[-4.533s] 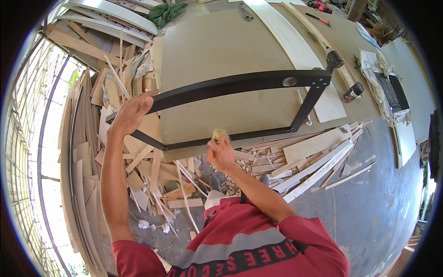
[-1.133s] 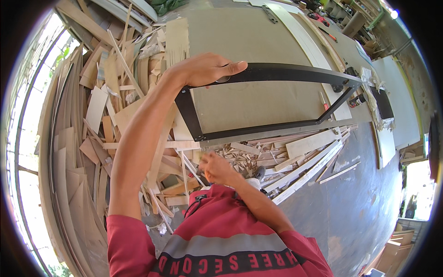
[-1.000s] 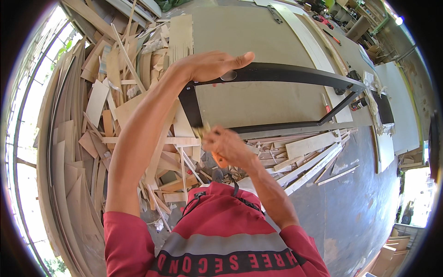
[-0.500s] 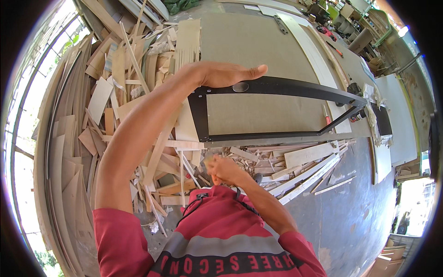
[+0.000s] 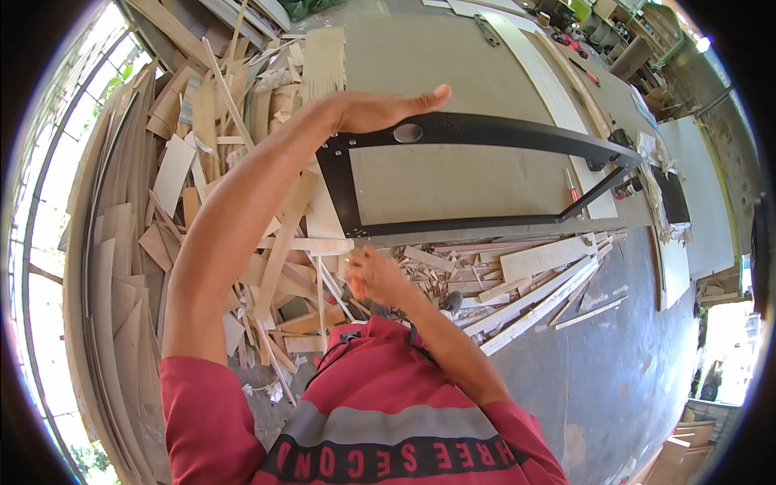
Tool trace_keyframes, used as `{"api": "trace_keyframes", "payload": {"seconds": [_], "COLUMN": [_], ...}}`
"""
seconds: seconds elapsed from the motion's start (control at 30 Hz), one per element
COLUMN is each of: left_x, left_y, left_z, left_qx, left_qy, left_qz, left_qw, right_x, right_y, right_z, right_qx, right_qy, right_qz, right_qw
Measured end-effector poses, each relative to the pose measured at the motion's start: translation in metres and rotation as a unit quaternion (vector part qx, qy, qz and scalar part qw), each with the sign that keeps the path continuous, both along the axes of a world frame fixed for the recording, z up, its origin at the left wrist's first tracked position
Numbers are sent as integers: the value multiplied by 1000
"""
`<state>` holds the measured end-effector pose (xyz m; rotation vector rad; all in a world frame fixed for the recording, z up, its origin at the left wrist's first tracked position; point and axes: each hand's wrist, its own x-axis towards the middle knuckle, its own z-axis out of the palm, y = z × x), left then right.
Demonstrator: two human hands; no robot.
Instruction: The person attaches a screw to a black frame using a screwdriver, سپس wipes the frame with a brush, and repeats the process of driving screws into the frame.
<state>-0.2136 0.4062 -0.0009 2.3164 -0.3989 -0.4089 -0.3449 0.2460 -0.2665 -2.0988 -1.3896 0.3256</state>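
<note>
A black rectangular frame [image 5: 501, 133] stands tilted on the worktable, with an oval hole in its upper bar and small screws or holes near the left corners. My left hand [image 5: 376, 111] grips the upper bar near its left end. Its thumb stretches along the top, while the other fingers are hidden by the frame. Below the lower left corner is my right hand [image 5: 376, 279], apart from the frame and in front of my body. Its fingers are curled, and what they hold, if anything, cannot be made out.
The worktable [image 5: 420, 61] carries a long white board [image 5: 529, 77] and a red-handled screwdriver [image 5: 573, 190]. Wood offcuts [image 5: 275, 275] lie heaped on the left and below the table. Tall sheets [image 5: 121, 267] lean at far left. Long white strips [image 5: 533, 311] lie on the floor to the right.
The frame's left end and my left hand have shifted slightly up and left in the picture. My right hand has moved a little up and left, its fingers turned differently.
</note>
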Motion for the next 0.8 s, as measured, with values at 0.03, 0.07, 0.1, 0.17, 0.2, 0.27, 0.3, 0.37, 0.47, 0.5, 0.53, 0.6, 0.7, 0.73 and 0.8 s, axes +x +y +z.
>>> {"api": "trace_keyframes", "payload": {"seconds": [0.03,0.07,0.1,0.17,0.2,0.27,0.3,0.37,0.47,0.5,0.53,0.6,0.7,0.73,0.8], "left_x": [-2,0,3,-1,-3,-6,-6,1,9,12,9,10,13,13,9], "left_y": [-1,-1,-2,3,5,2,0,-2,2,2,4,11,5,4,6], "left_z": [-1,3,7,7,6,5,3,-4,-5,-6,-10,-16,-13,-9,-8], "left_qx": [5,13,21,29,31,25,21,13,6,2,20,5,-11,-13,12], "left_qy": [-1,-6,-12,12,25,6,-2,4,2,2,15,28,31,30,26], "left_qz": [0,-2,-4,11,19,44,55,39,5,-6,13,10,-19,-27,-15], "left_qw": [1000,1000,1000,999,999,999,998,999,1000,1000,1000,1000,999,999,999], "right_x": [12,26,30,28,16,-8,-14,-18,-9,-8,-8,-7,10,12,25], "right_y": [8,13,12,15,11,3,0,-7,-2,-2,1,4,-6,-13,-26], "right_z": [11,16,21,53,57,50,44,10,-28,-34,-30,-3,0,1,26], "right_qx": [24,50,92,173,217,279,308,135,-118,-40,37,168,253,256,354], "right_qy": [38,77,9,-117,-133,-239,-290,-229,-97,-61,-21,-15,-56,-77,-106], "right_qz": [9,50,-3,-94,-127,-125,-124,-62,68,55,50,-17,-242,-273,-315], "right_qw": [999,995,996,973,959,922,898,962,986,996,998,986,935,924,874]}}
